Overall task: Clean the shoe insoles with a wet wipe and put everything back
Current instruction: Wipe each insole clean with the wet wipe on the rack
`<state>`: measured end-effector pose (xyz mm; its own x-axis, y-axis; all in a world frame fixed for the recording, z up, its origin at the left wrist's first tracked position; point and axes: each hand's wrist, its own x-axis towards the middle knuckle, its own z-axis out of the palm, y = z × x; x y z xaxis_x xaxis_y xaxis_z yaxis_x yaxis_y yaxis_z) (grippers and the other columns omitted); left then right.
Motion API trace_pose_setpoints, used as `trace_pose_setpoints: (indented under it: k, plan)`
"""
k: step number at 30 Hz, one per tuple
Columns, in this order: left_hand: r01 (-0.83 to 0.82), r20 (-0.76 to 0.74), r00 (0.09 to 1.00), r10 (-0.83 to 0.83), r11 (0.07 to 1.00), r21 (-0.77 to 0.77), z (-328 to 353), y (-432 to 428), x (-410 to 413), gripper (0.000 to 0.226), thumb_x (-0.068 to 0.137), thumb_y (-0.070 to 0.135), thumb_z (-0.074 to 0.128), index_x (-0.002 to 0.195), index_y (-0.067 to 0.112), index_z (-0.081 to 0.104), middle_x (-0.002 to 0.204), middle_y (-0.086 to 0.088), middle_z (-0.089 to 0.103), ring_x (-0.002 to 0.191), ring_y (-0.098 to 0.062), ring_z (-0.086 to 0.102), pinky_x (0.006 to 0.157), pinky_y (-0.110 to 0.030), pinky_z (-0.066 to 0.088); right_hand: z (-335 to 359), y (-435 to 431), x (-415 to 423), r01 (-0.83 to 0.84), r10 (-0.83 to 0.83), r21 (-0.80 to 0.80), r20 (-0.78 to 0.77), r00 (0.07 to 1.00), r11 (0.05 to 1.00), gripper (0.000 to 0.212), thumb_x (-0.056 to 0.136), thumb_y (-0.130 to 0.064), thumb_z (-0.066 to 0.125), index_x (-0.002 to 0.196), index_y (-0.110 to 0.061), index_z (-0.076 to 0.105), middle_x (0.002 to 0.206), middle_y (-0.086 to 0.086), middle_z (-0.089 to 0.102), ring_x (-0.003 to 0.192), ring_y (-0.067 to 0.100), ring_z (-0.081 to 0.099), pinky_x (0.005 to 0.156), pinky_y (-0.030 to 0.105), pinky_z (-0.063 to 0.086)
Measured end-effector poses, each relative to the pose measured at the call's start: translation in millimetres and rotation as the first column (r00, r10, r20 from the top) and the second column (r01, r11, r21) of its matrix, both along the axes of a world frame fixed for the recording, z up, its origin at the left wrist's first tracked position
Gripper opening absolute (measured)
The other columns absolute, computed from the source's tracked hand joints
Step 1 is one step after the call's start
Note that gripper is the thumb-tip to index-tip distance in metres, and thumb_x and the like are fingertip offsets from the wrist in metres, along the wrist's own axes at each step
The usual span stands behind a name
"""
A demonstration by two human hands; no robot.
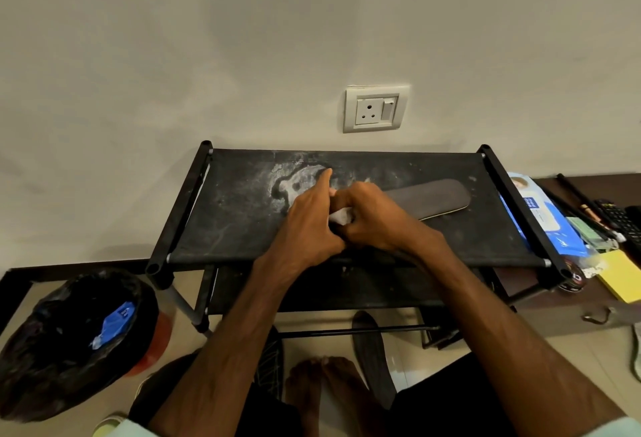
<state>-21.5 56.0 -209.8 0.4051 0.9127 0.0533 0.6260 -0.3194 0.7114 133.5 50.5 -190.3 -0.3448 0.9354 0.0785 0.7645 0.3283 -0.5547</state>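
Wall (208, 54): plain off-white, one socket plate (376, 109) just above the back rail of the rack.

Shoe rack (229, 214): black frame, with a black fabric top shelf stretched between the end bars. The fabric is dusty, with a pale chalky stain left of centre near the back edge. A second dark shelf (347, 290) sits below.

Your hands meet over the middle of the top shelf. Your left hand (312, 225) has its index finger straight and pointing toward the wall, the other fingers curled in. Your right hand (371, 218) is curled, knuckles up. Both pinch the white wet wipe (340, 217), bunched between them.

The insole (430, 198) lies flat on the top shelf, dark face up, its near end hidden under your right hand and its rounded end toward the right bar.

Right of the rack: a blue wipe pack (541, 211) against the end bar, then a remote (621, 221) and a yellow pad (624, 277).

Floor, left: a bin (69, 339) with a black liner and a blue wrapper (116, 323) inside. Your bare feet (326, 388) are below the rack.
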Motion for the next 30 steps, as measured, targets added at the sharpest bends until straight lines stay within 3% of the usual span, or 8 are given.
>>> trace_pose_setpoints:
  k: [3, 6, 11, 17, 20, 23, 27, 30]
  plan:
    - [0.018, 0.02, 1.0, -0.018, 1.0, -0.012, 1.3, -1.5, 0.3, 0.127, 0.06, 0.041, 0.095, 0.159, 0.016, 0.019, 0.139, -0.001, 0.058, 0.127, -0.018, 0.054, 0.108, -0.038, 0.045, 5.4, -4.4, 33.2, 0.024, -0.022, -0.106, 0.022, 1.0, 0.994, 0.009, 0.082, -0.027, 0.084, 0.091, -0.028, 0.083, 0.086, -0.005, 0.079, 0.075, 0.006, 0.073, 0.072, 0.033, 0.061]
    - [0.009, -0.01, 1.0, -0.009, 1.0, 0.0, -0.3, 0.0, -0.1, 0.123, 0.06, 0.049, 0.093, 0.158, 0.018, 0.025, 0.138, 0.002, 0.059, 0.128, -0.018, 0.053, 0.108, -0.042, 0.045, 3.0, -12.6, 59.4, 0.176, -0.172, -0.09, 0.05, 0.984, 0.98, 0.013, 0.077, -0.038, 0.084, 0.09, -0.041, 0.082, 0.089, -0.017, 0.078, 0.085, 0.003, 0.072, 0.08, 0.04, 0.062]
    - [0.019, -0.036, 0.999, -0.018, 1.0, 0.015, -1.2, 2.6, 0.3, 0.12, 0.058, 0.052, 0.093, 0.155, 0.017, 0.034, 0.138, 0.001, 0.06, 0.129, -0.02, 0.052, 0.109, -0.045, 0.045, 4.3, -24.1, 48.9, 0.086, -0.082, -0.118, 0.036, 0.996, 0.989, 0.015, 0.078, -0.03, 0.084, 0.092, -0.036, 0.083, 0.09, -0.016, 0.078, 0.085, 0.0, 0.072, 0.08, 0.034, 0.061]
    - [0.044, -0.073, 0.997, -0.037, 0.993, 0.106, -4.3, 6.6, -3.2, 0.106, 0.056, 0.062, 0.089, 0.146, 0.025, 0.046, 0.129, 0.006, 0.06, 0.12, -0.018, 0.054, 0.104, -0.044, 0.047, 1.8, -17.6, 83.3, 0.412, -0.414, 0.046, 0.137, 0.9, 0.91, 0.014, 0.079, -0.033, 0.083, 0.091, -0.039, 0.082, 0.093, -0.01, 0.078, 0.088, 0.014, 0.07, 0.079, 0.037, 0.059]
    - [0.086, -0.06, 0.995, -0.074, 0.968, 0.237, -1.2, 8.8, -5.7, 0.097, 0.056, 0.059, 0.09, 0.139, 0.026, 0.052, 0.128, 0.005, 0.057, 0.116, -0.017, 0.054, 0.103, -0.041, 0.046, 6.9, -18.2, 90.2, 0.407, -0.421, 0.176, 0.054, 0.905, 0.897, 0.02, 0.08, -0.029, 0.086, 0.099, -0.034, 0.082, 0.125, 0.002, 0.066, 0.121, 0.026, 0.054, 0.096, 0.042, 0.049]
    - [0.135, -0.021, 0.991, -0.134, 0.951, 0.28, 4.9, 7.1, -8.1, 0.092, 0.061, 0.047, 0.093, 0.141, 0.025, 0.051, 0.136, 0.002, 0.051, 0.124, -0.013, 0.047, 0.102, -0.028, 0.039, 24.1, -21.1, 89.8, 0.344, -0.351, 0.113, 0.047, 0.935, 0.932, 0.04, 0.083, -0.028, 0.085, 0.121, -0.024, 0.075, 0.15, 0.002, 0.05, 0.143, 0.028, 0.032, 0.114, 0.052, 0.033]
    - [0.179, 0.037, 0.98, -0.197, 0.941, 0.288, 8.3, 1.6, -13.7, 0.089, 0.067, 0.038, 0.092, 0.144, 0.027, 0.048, 0.14, 0.004, 0.047, 0.127, -0.008, 0.043, 0.105, -0.027, 0.039, 33.1, -16.6, 86.0, 0.218, -0.222, 0.069, 0.044, 0.974, 0.973, 0.016, 0.081, -0.039, 0.082, 0.096, -0.036, 0.08, 0.113, -0.019, 0.073, 0.114, 0.011, 0.06, 0.105, 0.06, 0.042]
    - [0.135, 0.143, 0.974, -0.174, 0.959, 0.248, 12.3, -1.4, -21.3, 0.096, 0.069, 0.031, 0.092, 0.149, 0.03, 0.04, 0.136, 0.009, 0.049, 0.124, -0.002, 0.047, 0.103, -0.025, 0.044, 35.5, -15.6, 85.7, 0.227, -0.228, 0.064, 0.008, 0.974, 0.972, 0.01, 0.081, -0.04, 0.082, 0.091, -0.037, 0.082, 0.096, -0.02, 0.076, 0.096, 0.007, 0.067, 0.1, 0.054, 0.049]
